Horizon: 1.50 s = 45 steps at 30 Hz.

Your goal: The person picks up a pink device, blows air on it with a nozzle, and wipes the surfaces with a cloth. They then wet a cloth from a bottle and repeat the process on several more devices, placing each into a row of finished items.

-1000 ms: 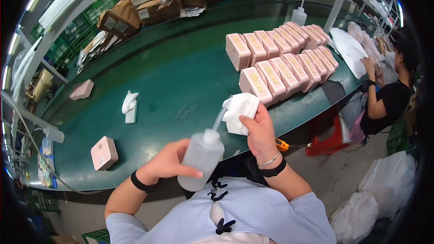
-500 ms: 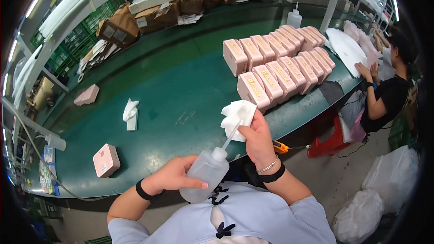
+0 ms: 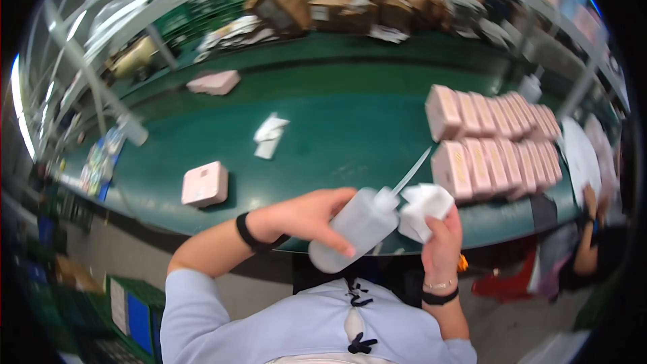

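My left hand (image 3: pixel 306 219) is wrapped round a translucent squeeze bottle (image 3: pixel 357 229) with a long thin spout, tilted up to the right. In my right hand (image 3: pixel 441 239) a white cloth or tissue (image 3: pixel 424 210) is pinched, just below and right of the spout, and the spout tip stands apart from it. Right of my hands, two rows of pink boxy cases (image 3: pixel 495 165) stand close together on the green table (image 3: pixel 350 135). A single pink case (image 3: pixel 205 184) lies to the left of the bottle. Farther back is a small white item with a crumpled tissue (image 3: pixel 271 136).
Another pink piece (image 3: pixel 216 83) lies at the back left. Spouted bottles stand at the left edge (image 3: pixel 133 131) and the back right (image 3: pixel 530 86). Brown paper-wrapped packages (image 3: pixel 344 15) line the far side. A co-worker's arm (image 3: pixel 588 253) and a red stool (image 3: pixel 505 284) are at the right.
The view has swung to the right-hand-low side, so the table things appear shifted right. The spout has come away from the tissue; both hands keep their holds.
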Tool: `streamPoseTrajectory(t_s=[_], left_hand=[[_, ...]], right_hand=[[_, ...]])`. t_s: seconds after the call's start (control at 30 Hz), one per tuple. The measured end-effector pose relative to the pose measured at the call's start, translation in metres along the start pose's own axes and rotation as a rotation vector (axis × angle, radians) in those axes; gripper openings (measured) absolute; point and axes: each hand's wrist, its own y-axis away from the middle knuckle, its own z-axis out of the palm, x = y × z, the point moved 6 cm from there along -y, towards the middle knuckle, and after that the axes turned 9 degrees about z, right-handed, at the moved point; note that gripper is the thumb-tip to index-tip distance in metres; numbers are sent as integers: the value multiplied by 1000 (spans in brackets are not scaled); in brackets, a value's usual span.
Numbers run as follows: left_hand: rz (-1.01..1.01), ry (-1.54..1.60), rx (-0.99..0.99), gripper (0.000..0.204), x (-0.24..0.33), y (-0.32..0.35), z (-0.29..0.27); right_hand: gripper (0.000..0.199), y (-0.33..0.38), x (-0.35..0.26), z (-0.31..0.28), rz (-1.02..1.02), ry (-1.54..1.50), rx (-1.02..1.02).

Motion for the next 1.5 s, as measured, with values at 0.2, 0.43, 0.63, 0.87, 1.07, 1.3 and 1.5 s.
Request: streamPoseTrajectory(t_s=[0.2,0.43,0.63,0.87,1.07,1.3,1.5], left_hand=[[280,-82,416,86,20,-72,-89],[264,-297,792,97,-41,-118,-152],[17,-329,758,97,-66,-99,-184],[-24,303,1573,63,-78,15,-348],[95,634,1849,58,-150,38,-448],[189,777,1866,54,-192,40,-497],[53,477,1594,55,-118,85,-470]], right_hand=[[49,14,15,3,92,117,-30],[43,23,36,8,183,287,-103],[37,17,44,-7,218,438,-130],[31,12,51,-14,147,648,-171],[28,11,43,-16,92,664,-110],[25,13,35,-10,160,678,-103],[26,12,49,-20,121,592,-81]])
